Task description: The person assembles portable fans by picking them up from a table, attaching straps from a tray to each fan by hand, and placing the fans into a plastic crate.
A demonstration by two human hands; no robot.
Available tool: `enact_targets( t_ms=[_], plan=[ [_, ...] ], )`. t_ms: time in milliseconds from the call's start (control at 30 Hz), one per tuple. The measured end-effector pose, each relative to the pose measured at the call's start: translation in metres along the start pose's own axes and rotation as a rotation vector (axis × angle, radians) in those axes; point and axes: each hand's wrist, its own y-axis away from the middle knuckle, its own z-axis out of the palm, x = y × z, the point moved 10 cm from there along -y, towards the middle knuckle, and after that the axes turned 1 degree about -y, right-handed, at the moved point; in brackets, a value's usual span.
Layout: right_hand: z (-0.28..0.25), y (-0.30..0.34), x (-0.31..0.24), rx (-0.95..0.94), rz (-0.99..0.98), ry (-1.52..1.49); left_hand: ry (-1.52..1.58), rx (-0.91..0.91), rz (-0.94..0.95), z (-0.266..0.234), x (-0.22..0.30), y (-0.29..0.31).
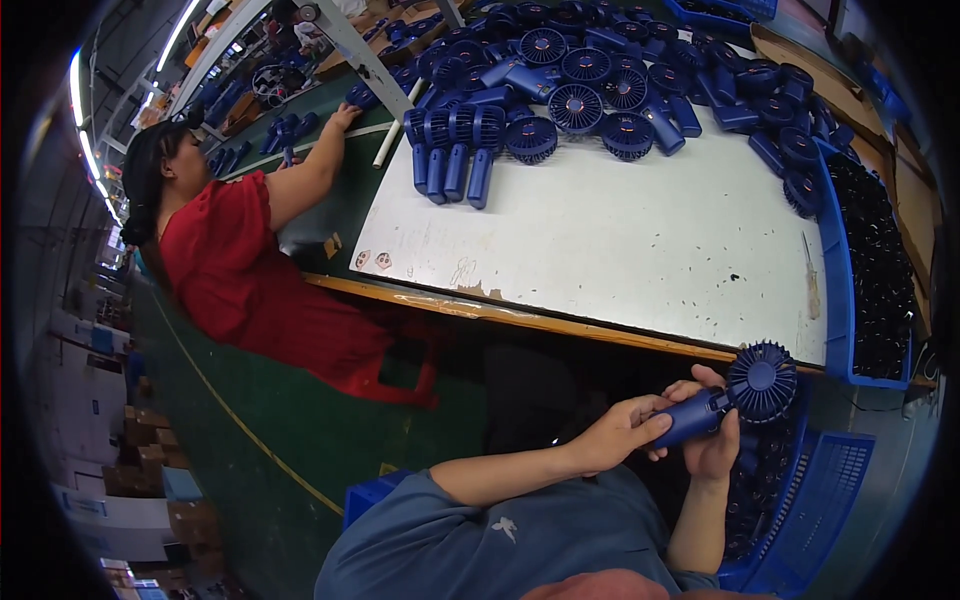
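Observation:
A dark blue handheld fan point(690, 418) is held in front of me, beyond the table's near edge on my side. Its round, ribbed head points to the upper right. My left hand point(628, 430) wraps the lower end of the handle, with the thumb along it. My right hand point(714, 452) grips the fan from below near the neck, where handle and head meet; some of its fingers are hidden behind the handle.
On the white tabletop point(560, 250) lie a heap of similar fans point(585, 65), a row of fans point(455, 150) and a screwdriver point(810, 275). A blue bin point(842, 270) holds small black parts. Beside me stands a blue crate point(815, 490). A co-worker in red point(235, 240) reaches across the left bench.

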Motion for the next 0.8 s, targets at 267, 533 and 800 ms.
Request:
enact_targets(
  t_ms=[267, 533, 800],
  plan=[
    [-0.020, 0.011, 0.003, -0.033, 0.096, -0.042, -0.051, -0.072, -0.045, 0.006, -0.012, -0.003],
    [-0.074, 0.057, -0.038, 0.197, -0.040, 0.262, -0.406, -0.130, -0.023, 0.001, -0.005, -0.002],
    [-0.255, 0.206, -0.078, 0.994, 0.012, 0.676, -1.144, 0.734, 0.493, -0.121, 0.192, 0.035]
  ],
)
